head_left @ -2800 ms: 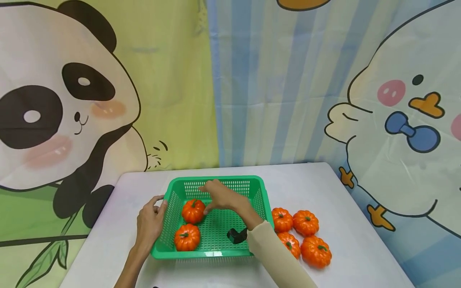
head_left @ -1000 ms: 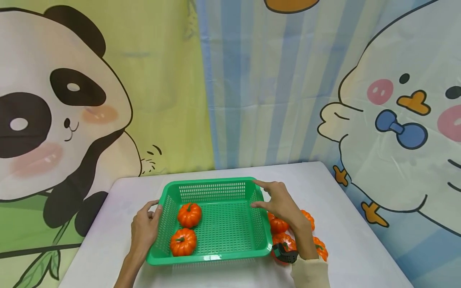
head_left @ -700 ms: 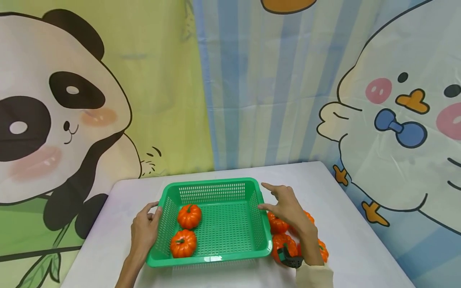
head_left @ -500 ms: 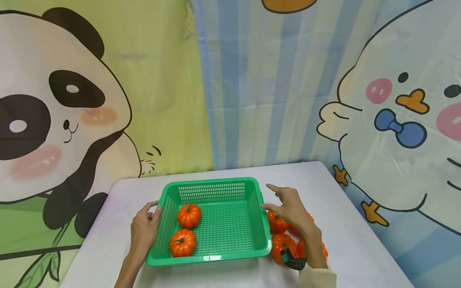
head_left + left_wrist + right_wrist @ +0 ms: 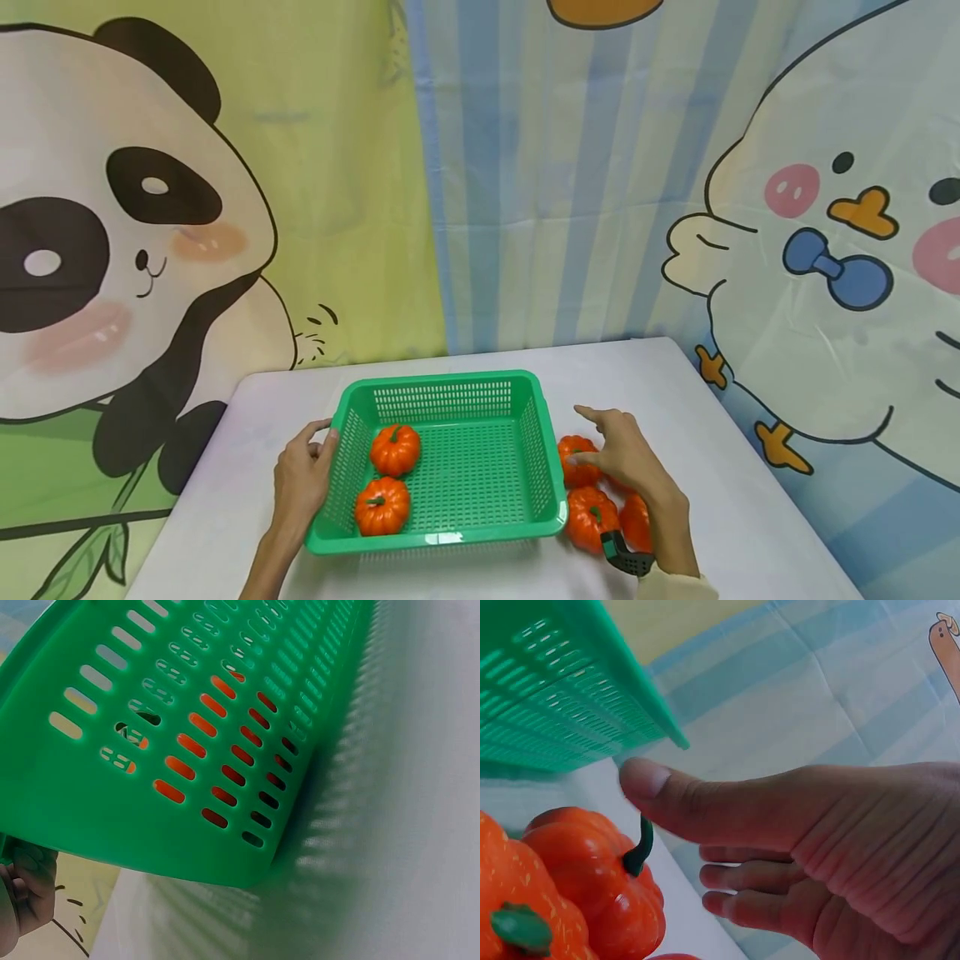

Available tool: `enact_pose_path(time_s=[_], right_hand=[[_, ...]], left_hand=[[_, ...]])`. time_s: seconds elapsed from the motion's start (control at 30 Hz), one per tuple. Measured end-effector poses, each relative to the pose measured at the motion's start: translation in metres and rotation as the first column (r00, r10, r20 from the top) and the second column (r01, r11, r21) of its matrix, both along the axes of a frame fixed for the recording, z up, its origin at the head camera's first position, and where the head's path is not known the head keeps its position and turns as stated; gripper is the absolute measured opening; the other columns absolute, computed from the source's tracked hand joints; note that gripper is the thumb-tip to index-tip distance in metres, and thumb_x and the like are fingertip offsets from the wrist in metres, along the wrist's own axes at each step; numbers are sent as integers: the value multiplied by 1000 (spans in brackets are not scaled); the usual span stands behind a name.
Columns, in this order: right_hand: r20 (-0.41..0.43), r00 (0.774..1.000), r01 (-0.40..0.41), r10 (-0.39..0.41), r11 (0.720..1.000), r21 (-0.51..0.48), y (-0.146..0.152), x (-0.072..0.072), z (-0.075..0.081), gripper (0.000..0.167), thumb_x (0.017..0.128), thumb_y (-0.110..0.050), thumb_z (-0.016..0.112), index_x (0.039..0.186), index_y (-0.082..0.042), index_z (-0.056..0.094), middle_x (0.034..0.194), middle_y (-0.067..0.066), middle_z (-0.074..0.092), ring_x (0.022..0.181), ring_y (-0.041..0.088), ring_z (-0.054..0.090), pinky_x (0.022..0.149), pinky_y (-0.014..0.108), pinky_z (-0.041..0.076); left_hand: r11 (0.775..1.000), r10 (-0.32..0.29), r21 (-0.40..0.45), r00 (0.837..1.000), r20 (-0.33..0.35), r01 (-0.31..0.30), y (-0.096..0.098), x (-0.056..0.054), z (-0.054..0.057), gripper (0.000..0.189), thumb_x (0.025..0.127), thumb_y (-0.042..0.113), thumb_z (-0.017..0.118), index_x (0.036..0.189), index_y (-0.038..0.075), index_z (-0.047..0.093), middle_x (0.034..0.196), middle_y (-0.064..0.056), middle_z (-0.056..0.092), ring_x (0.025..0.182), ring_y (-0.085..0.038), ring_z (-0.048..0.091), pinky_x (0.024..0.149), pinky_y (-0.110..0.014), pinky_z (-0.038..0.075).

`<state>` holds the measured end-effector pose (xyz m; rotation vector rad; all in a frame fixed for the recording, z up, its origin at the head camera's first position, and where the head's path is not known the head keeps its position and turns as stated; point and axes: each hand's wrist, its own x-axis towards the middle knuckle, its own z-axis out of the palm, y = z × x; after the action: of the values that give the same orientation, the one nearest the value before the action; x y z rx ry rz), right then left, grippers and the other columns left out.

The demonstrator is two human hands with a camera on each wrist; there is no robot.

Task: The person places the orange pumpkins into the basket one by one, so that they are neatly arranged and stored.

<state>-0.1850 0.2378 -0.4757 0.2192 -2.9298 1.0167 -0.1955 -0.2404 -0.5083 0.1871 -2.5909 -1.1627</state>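
Right hand (image 5: 626,450) hovering, fingers standing well apart from thumb, holding nothing. Nearest pumpkin (image 5: 576,477) sitting on counter (image 5: 750,533) just below thumb, beside green basket (image 5: 510,532); stem pointing up, round body showing no long axis. Left hand (image 5: 302,475), farther, gripping basket's rim.

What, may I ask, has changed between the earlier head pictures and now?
The right grip has moved rightward, out of the green basket, to the loose pumpkins beside it. The left grip stays on the basket's left side; the two pumpkins inside remain.
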Motion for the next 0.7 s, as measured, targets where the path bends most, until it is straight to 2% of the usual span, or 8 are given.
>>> enact_pose_path(time_s=[0.1, 0.2, 0.43, 0.7], right_hand=[[65, 998, 10, -10, 1000, 12, 1, 2, -3, 83, 80, -26, 99, 152, -6, 64, 143, 23, 69, 125, 43, 62, 102, 63, 57], [94, 996, 4, -6, 1000, 19, 2, 3, -5, 83, 78, -27, 101, 150, -7, 66, 142, 24, 69, 124, 42, 62, 102, 63, 57], [71, 997, -32, 28, 998, 54, 4, 0, -12, 83, 71, -27, 105, 143, -3, 71, 132, 14, 77, 118, 35, 65, 104, 60, 55], [107, 994, -12, 5, 997, 71, 3, 0, -17, 81, 71, -21, 104, 143, -3, 71, 129, 9, 78, 122, 34, 61, 109, 62, 53]], left_hand=[[1000, 4, -1, 1000, 1, -4, 0, 1, 0, 38, 113, 25, 61, 141, 0, 68, 69, -10, 72, 58, -16, 60, 55, -30, 43], [1000, 3, 0, 1000, 6, -3, 1, 1, 0, 39, 113, 26, 61, 141, 0, 67, 69, -10, 71, 57, -16, 59, 54, -29, 43], [1000, 1, 5, 1000, 8, -1, 1, 0, -1, 39, 114, 26, 60, 141, 0, 68, 66, -8, 70, 55, -15, 57, 54, -29, 42], [1000, 7, 1, 1000, 13, -7, 1, 0, 0, 39, 114, 27, 60, 141, 0, 68, 64, -5, 66, 56, -15, 56, 55, -29, 41]])
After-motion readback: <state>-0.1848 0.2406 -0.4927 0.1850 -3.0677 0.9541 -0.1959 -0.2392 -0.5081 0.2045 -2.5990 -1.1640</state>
